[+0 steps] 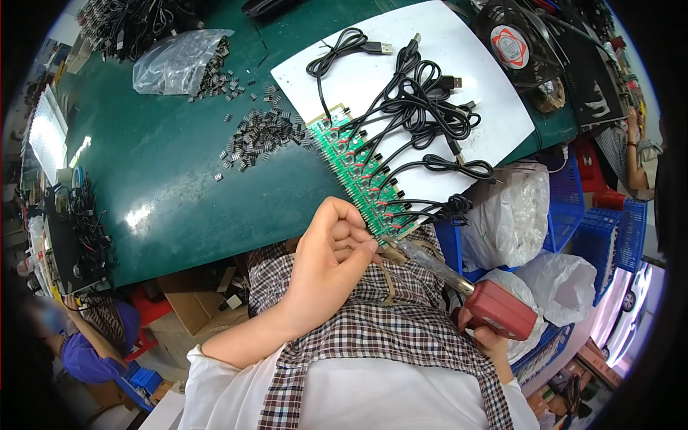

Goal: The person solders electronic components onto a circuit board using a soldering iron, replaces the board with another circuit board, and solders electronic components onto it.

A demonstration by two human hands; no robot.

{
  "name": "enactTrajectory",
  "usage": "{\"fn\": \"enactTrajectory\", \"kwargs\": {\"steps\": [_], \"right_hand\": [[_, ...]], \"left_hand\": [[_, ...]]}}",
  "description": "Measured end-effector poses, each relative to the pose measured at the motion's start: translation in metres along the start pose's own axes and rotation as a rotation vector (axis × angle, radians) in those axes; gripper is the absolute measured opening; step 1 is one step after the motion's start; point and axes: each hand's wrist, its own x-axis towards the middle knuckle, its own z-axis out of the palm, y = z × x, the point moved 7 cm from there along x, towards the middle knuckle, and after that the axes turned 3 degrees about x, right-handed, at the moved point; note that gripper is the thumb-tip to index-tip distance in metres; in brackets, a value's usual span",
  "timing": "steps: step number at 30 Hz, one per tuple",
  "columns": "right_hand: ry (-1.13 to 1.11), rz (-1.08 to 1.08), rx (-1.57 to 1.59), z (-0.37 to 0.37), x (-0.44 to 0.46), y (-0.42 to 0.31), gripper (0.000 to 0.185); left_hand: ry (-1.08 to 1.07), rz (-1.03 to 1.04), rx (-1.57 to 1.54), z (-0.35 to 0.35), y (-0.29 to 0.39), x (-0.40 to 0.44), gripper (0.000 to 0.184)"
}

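While the left hand (331,252) curls its fingers inward at the near end of a green circuit board strip (360,178), its thumb sits close to the board's edge; whether it pinches anything there, I cannot tell. The right hand (486,334) wraps around a red-handled tool (496,307), whose metal shaft points left and far, its tip close to the left fingertips and the strip's near end. The strip lies along the left edge of a white sheet (448,36) on the green table (161,190). Black USB cables (428,107) run from it rightward, mostly bundled in loops. Left of the strip, small black parts (261,137) form a loose heap, with a clear plastic bag (175,63) farther off.
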Motion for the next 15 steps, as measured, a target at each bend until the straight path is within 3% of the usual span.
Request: {"fn": "enactTrajectory", "kwargs": {"steps": [4, 8, 10, 15], "right_hand": [[-0.022, -0.066, -0.261, -0.006, -0.003, -0.002, 0.069], [0.068, -0.022, -0.223, -0.008, -0.010, 0.002, 0.068], [0.086, 0.066, 0.097, 0.006, -0.003, -0.003, 0.067], [0.059, 0.010, -0.130, -0.013, -0.009, 0.004, 0.066]], "left_hand": [[-0.001, 0.014, 0.002, 0.000, 0.001, 0.000, 0.022], [-0.006, 0.023, 0.017, 0.001, 0.001, 0.001, 0.022], [-0.006, 0.023, 0.028, 0.000, 0.000, 0.001, 0.023], [0.003, 0.018, 0.027, 0.001, 0.000, 0.001, 0.023]]}}
